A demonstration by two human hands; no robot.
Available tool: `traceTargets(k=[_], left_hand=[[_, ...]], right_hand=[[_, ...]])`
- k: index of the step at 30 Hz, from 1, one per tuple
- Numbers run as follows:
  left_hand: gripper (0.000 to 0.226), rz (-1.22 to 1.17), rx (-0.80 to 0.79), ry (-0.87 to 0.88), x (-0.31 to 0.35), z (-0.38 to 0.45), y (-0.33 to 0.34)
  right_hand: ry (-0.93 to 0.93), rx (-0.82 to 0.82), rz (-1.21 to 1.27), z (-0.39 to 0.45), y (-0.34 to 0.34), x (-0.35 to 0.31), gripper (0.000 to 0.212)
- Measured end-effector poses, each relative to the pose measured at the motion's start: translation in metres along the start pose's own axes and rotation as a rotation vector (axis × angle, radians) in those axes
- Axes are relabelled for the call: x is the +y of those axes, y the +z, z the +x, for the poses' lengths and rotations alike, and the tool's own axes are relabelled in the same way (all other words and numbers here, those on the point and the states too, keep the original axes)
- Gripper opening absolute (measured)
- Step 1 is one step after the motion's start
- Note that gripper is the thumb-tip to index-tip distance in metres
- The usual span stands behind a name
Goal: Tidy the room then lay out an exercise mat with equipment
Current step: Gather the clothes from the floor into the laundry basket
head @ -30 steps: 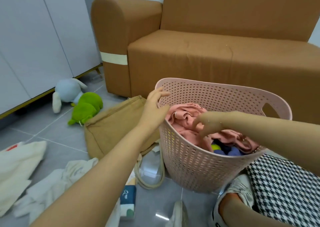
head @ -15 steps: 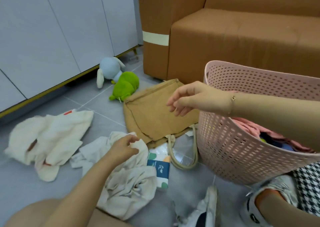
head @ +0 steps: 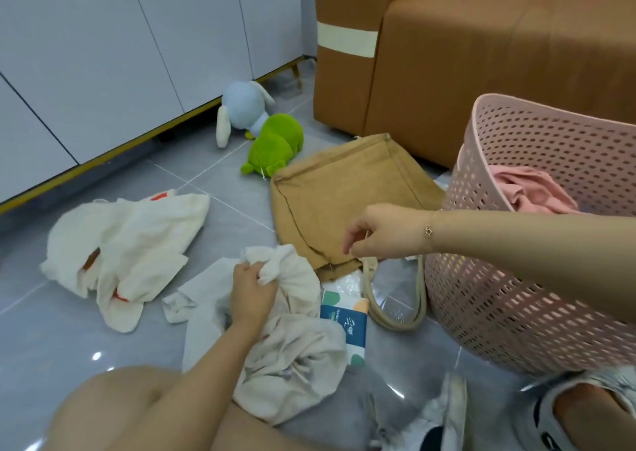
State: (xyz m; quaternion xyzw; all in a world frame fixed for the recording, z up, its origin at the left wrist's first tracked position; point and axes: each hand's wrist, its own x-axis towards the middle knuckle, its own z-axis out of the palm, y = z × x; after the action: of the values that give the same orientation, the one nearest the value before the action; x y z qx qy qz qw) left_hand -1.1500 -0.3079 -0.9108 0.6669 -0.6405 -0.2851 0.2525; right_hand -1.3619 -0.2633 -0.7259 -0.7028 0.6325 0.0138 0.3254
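Two hands in play. Left hand (head: 253, 287) is fisted into the top of the cream cloth (head: 275, 333) bunched on the floor, just beside the tissue pack (head: 346, 316). Right hand (head: 382, 232) hovers over the brown tote bag (head: 344, 202), fingers loosely curled, thumb and index nearly together; can't tell if they pinch anything.

Pink laundry basket (head: 516, 278) sits to the right on the floor, tilted toward the person, pink garment (head: 537, 192) already inside. Looks like the clothes-pickup step, mat not in view yet.

Tips imo:
- gather more fabric before lifting, the tail trails near the knee and will drag
- lift clear of the tissue pack and tote handles (head: 395, 299) so nothing snags
- right hand should steady the basket rim, then drop the cloth in
- next up: white garment w/ orange patches (head: 127, 240), further left on the floor, then the plush toys (head: 261, 130) by the cabinet (head: 103, 54).
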Motion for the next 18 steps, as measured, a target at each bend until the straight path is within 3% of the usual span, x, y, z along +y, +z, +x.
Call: traceTargets(k=[5, 8, 11, 13, 15, 17, 18], left_hand=[[0.024, -0.312, 0.041, 0.145, 0.060, -0.009, -0.044], [0.022, -0.506, -0.039, 0.200, 0.103, -0.021, -0.075], [0.010, -0.588, -0.146, 0.326, 0.143, -0.034, -0.097], [0.013, -0.627, -0.223, 0.392, 0.168, -0.041, -0.106], [0.019, -0.538, -0.191, 0.497, 0.186, -0.045, -0.109], [0.035, -0.205, 0.037, 0.635, 0.198, -0.044, -0.110], [0.042, -0.099, 0.137, 0.680, 0.204, -0.044, -0.113]], right_hand=[[0.076, 0.042, 0.059, -0.009, -0.009, 0.012, 0.016], [0.080, 0.026, 0.155, -0.017, -0.012, 0.016, 0.021], [0.060, 0.012, 0.358, -0.030, -0.014, 0.014, 0.078], [0.042, 0.072, 0.479, -0.040, -0.014, 0.007, 0.098], [-0.010, 0.227, 0.448, -0.045, -0.018, 0.005, 0.073], [-0.041, 0.388, 0.305, -0.052, -0.029, 0.005, 0.026], [-0.039, 0.435, 0.251, -0.055, -0.036, 0.007, 0.023]])
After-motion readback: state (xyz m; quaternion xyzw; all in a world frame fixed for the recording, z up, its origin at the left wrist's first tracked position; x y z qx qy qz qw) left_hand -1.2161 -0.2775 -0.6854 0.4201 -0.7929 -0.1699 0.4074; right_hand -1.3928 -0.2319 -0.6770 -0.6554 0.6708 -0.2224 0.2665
